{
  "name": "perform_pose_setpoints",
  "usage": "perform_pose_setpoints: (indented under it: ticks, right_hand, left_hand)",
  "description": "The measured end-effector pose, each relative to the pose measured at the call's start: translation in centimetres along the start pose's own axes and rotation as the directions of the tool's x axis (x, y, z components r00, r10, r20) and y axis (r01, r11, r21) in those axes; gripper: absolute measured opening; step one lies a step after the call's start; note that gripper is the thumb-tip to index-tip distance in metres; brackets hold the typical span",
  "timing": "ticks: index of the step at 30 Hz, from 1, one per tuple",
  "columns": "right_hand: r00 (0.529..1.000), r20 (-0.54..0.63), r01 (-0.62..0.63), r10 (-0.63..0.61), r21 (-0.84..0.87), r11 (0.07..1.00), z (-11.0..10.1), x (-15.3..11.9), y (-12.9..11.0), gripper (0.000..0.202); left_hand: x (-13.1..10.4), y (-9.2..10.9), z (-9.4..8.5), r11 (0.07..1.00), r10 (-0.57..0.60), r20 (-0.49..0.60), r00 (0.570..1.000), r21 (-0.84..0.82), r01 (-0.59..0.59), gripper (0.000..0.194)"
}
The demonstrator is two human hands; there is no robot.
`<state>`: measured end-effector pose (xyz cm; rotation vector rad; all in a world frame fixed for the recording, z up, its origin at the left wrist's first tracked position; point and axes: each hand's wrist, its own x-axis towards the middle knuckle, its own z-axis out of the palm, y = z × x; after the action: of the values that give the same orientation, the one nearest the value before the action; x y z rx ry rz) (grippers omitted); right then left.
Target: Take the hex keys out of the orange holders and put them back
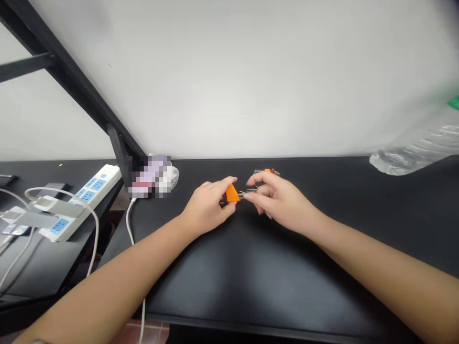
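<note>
Near the middle of the black table, my left hand (211, 205) is closed around a small orange piece (232, 193), thumb and fingers on opposite sides. Thin silvery metal rods (249, 191) stick out of its right end. My right hand (278, 198) pinches at these rods with thumb and fingertips, just right of the orange piece. Behind the right hand, partly hidden by it, lies another orange piece (267, 170) with more thin rods to its left and a coppery bit to its right. The exact kind of these small parts is too small to tell.
To the left, a white power strip (107, 174) with plugged-in chargers and white cables rests on a neighbouring surface. A white crumpled thing (172, 177) and a blurred package sit by the black frame (86, 98). A clear ridged plastic bottle-like thing (401, 157) lies at right against the wall.
</note>
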<state>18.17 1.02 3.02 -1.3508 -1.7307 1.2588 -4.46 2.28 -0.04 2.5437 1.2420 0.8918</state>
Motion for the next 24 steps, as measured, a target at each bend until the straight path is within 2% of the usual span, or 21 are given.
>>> perform_pose_setpoints:
  ticks: [3, 8, 12, 15, 19, 22, 24]
  right_hand:
    - [1.0, -0.007, -0.012, 0.013, 0.145, 0.989, 0.8, 0.3, 0.1, 0.029]
    - [0.997, -0.076, 0.009, 0.008, 0.212, 0.977, 1.8, -0.4, 0.3, 0.027]
    - [0.999, -0.007, 0.035, -0.035, 0.2, 0.979, 2.7, -1.4, 0.8, 0.038]
    - [0.992, 0.051, 0.107, -0.113, 0.098, 0.989, 3.2, -1.9, 1.3, 0.048]
    - [0.965, 0.079, 0.259, -0.25, -0.136, 0.956, 2.8, -1.8, 1.6, 0.051]
    - [0.95, 0.029, 0.304, -0.312, -0.323, 0.896, 1.4, -1.3, 1.6, 0.036]
    - [0.94, 0.004, 0.298, -0.341, -0.498, 0.814, 0.2, -0.8, 1.7, 0.022]
  left_hand:
    - [0.0, 0.1, 0.0, 0.999, -0.044, 0.0, 0.999, -0.017, 0.044, 0.05]
    - [0.2, 0.0, -0.2, 0.99, -0.13, 0.0, 0.992, -0.064, 0.129, 0.05]
    - [0.1, -0.3, -0.2, 0.991, -0.123, -0.017, 0.992, -0.059, 0.122, 0.048]
    - [0.1, -0.4, -0.1, 0.996, -0.08, -0.054, 0.995, -0.031, 0.078, 0.045]
    - [0.1, -0.4, -0.1, 0.997, -0.073, -0.049, 0.996, -0.015, 0.072, 0.046]
    - [0.2, -0.4, -0.2, 0.997, -0.078, -0.028, 0.997, -0.021, 0.077, 0.049]
    - [0.3, -0.4, -0.3, 0.996, -0.085, -0.006, 0.996, -0.031, 0.085, 0.051]
